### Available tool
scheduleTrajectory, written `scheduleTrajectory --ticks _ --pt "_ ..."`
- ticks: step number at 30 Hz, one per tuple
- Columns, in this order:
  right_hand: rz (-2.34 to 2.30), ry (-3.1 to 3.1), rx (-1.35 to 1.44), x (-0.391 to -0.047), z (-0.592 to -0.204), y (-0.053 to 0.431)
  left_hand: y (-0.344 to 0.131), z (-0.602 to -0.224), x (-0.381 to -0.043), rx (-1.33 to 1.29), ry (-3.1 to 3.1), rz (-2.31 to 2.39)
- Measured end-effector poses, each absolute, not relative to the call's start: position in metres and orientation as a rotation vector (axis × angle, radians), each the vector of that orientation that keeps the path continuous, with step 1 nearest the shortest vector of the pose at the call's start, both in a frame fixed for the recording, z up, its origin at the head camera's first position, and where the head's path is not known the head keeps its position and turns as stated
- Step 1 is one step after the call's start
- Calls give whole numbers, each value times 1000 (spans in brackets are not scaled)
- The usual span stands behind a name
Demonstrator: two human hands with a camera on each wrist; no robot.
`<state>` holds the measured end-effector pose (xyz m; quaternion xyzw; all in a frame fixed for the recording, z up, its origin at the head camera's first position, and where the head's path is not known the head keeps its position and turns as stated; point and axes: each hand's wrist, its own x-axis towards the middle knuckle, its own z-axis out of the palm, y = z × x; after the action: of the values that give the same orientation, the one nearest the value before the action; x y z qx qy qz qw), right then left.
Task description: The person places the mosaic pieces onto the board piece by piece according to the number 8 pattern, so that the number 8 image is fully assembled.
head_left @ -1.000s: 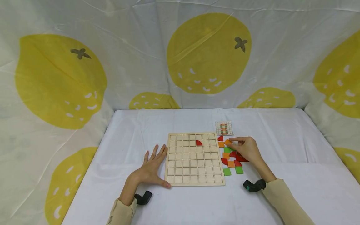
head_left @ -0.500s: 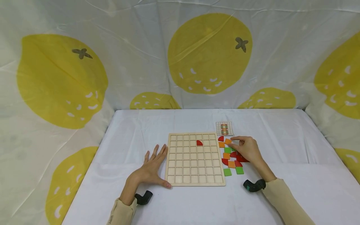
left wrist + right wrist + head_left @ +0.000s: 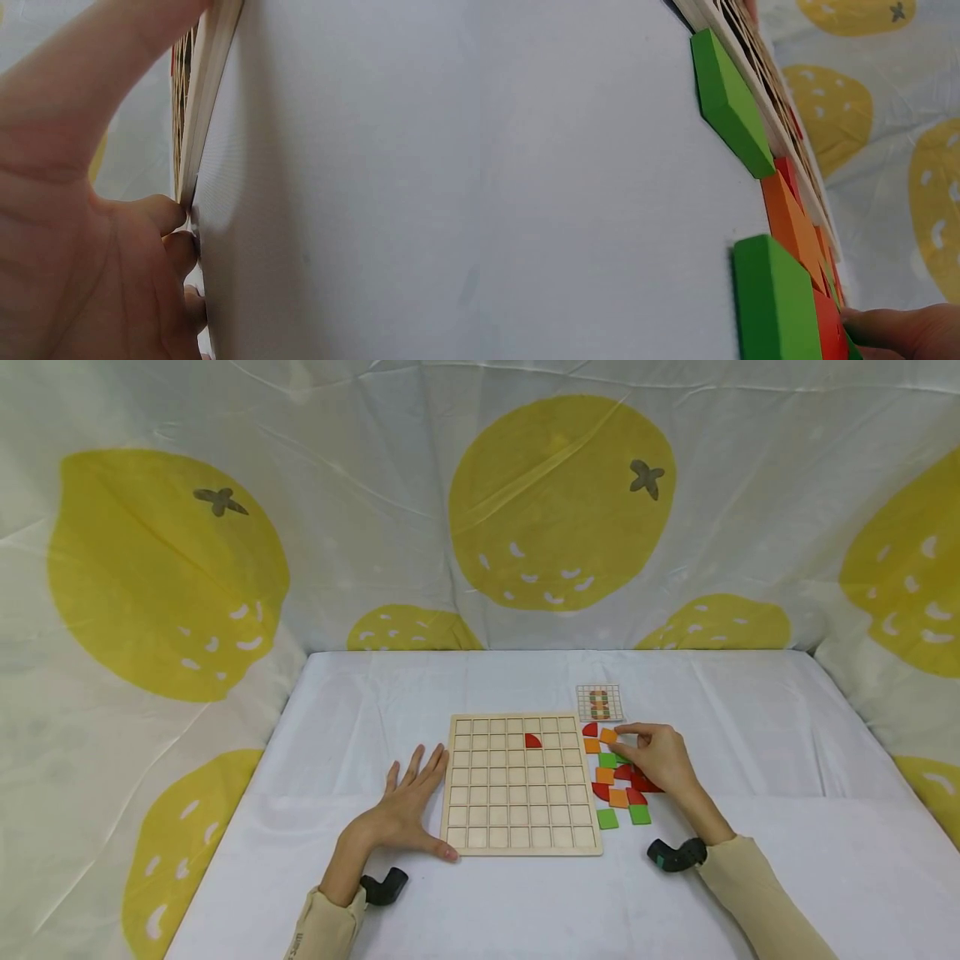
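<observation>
My left hand [image 3: 401, 814] lies spread at the left side of the wooden grid board [image 3: 459, 852], its fingers and thumb touching the edge. In the left wrist view, the thumb [image 3: 112, 52] reaches along the board's side. One red quarter-circle tile [image 3: 532, 741] sits in a cell near the top of the board. Right of the board, my right hand [image 3: 660, 758] pinches an orange square tile [image 3: 608, 736] between thumb and index finger, low over the loose tiles. That tile is hidden in the right wrist view, where only part of a finger [image 3: 900, 330] shows.
Loose tiles lie right of the board: green squares [image 3: 640, 814], orange squares [image 3: 618, 798] and red quarter circles [image 3: 600, 791], some partly covered by the hand. A small pattern card [image 3: 599, 702] lies behind them. A white cloth [image 3: 480, 910] covers the table; a lemon-print curtain [image 3: 360, 527] hangs behind.
The orange square tile at my right fingertips has shifted very slightly away from me. My left hand and the board keep their places.
</observation>
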<state>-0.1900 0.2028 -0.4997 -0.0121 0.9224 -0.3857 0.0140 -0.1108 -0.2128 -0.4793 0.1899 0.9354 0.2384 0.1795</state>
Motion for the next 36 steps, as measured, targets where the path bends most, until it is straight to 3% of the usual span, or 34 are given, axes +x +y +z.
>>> scheduleTrajectory --ticks 14,36 --pt "-1278 2836 -162 -194 -489 191 -214 -480 -112 528 2647 667" --pt "-1290 2660 -434 -204 -483 96 -214 -482 -113 533 2648 654"
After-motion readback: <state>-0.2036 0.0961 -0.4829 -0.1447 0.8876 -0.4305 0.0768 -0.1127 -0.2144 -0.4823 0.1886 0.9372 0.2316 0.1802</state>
